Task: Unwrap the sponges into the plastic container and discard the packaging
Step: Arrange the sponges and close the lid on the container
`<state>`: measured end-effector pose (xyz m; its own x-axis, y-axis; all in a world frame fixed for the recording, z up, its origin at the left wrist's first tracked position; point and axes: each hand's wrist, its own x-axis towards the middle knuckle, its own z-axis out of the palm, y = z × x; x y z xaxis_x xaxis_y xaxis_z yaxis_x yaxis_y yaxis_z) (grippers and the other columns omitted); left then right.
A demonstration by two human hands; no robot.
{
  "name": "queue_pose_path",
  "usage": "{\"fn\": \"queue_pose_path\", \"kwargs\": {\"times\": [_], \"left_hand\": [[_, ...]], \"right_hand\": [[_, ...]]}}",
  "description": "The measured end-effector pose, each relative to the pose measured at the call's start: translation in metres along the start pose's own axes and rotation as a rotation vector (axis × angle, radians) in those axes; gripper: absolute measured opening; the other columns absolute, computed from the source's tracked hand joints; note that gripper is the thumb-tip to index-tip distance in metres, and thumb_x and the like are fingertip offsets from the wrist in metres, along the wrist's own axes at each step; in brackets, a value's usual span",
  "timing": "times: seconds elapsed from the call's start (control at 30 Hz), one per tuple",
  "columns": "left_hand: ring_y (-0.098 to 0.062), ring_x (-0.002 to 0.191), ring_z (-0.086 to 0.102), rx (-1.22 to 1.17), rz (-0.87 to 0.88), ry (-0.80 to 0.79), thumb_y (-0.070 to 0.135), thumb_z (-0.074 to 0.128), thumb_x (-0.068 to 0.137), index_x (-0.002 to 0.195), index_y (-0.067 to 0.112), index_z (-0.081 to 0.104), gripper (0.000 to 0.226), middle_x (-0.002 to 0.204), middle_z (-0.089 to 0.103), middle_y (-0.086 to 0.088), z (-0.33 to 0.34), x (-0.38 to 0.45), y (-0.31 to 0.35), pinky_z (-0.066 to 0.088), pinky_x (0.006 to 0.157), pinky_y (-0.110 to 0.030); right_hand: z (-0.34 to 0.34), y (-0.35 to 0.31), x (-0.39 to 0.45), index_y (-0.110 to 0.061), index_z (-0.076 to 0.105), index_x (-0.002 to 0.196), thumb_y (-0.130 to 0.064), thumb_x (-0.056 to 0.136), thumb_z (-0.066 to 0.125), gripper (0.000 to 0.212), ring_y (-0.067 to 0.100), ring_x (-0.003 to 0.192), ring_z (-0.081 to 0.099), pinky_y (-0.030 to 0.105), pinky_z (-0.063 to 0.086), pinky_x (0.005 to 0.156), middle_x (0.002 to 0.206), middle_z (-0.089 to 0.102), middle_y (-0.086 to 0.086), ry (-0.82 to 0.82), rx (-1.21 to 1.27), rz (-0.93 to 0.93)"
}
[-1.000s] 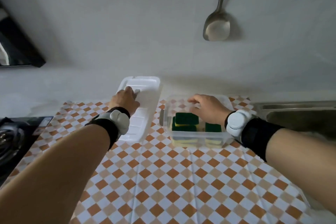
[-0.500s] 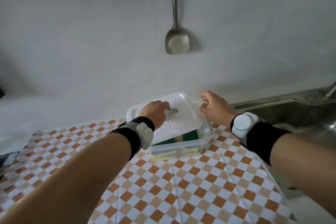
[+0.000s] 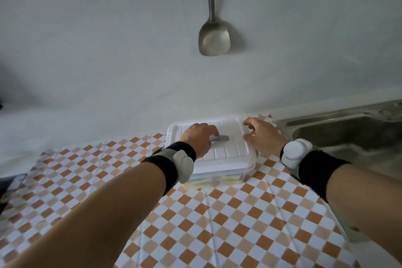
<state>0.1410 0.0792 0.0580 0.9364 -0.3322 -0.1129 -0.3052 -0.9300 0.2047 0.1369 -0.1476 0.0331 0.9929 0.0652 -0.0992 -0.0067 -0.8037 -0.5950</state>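
both hands (flat) on lid

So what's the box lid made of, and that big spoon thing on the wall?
The lid looks like plastic: cloudy white, matte, with moulded ridges. The spatula hanging on the wall looks like metal, probably steel: grey, with a dull brushed shine.
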Motion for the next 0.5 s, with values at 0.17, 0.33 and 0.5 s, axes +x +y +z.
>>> {"fn": "queue_pose_path", "kwargs": {"times": [0.17, 0.33, 0.5], "left_hand": [[-0.026, 0.125, 0.058, -0.029, 0.009, -0.032, 0.010, 0.056, 0.099, 0.134, 0.025, 0.065, 0.039, 0.133, 0.067, -0.002, 0.001, -0.005, 0.000, 0.041, 0.097, -0.029], [-0.027, 0.126, 0.058, -0.033, -0.006, -0.046, 0.011, 0.056, 0.100, 0.135, 0.026, 0.064, 0.039, 0.134, 0.066, -0.003, 0.004, -0.009, -0.001, 0.042, 0.099, -0.031], [-0.027, 0.132, 0.053, -0.049, 0.004, -0.068, 0.024, 0.060, 0.102, 0.139, 0.029, 0.062, 0.037, 0.137, 0.061, -0.004, 0.000, -0.010, -0.008, 0.040, 0.106, -0.035]], "right_hand": [[0.009, 0.007, 0.007, -0.019, 0.054, 0.129, -0.028, 0.090, 0.060, 0.041, 0.020, 0.104, 0.061, 0.035, 0.051, 0.087, 0.123, 0.063, 0.000, -0.010, -0.012, -0.007], [0.015, 0.008, 0.008, -0.015, 0.052, 0.130, -0.025, 0.091, 0.062, 0.042, 0.022, 0.102, 0.059, 0.035, 0.049, 0.086, 0.119, 0.061, 0.001, 0.004, -0.026, -0.016], [0.016, 0.007, 0.012, -0.014, 0.051, 0.129, -0.025, 0.092, 0.061, 0.040, 0.023, 0.099, 0.061, 0.038, 0.052, 0.088, 0.117, 0.062, 0.003, 0.013, -0.034, -0.014]]}}
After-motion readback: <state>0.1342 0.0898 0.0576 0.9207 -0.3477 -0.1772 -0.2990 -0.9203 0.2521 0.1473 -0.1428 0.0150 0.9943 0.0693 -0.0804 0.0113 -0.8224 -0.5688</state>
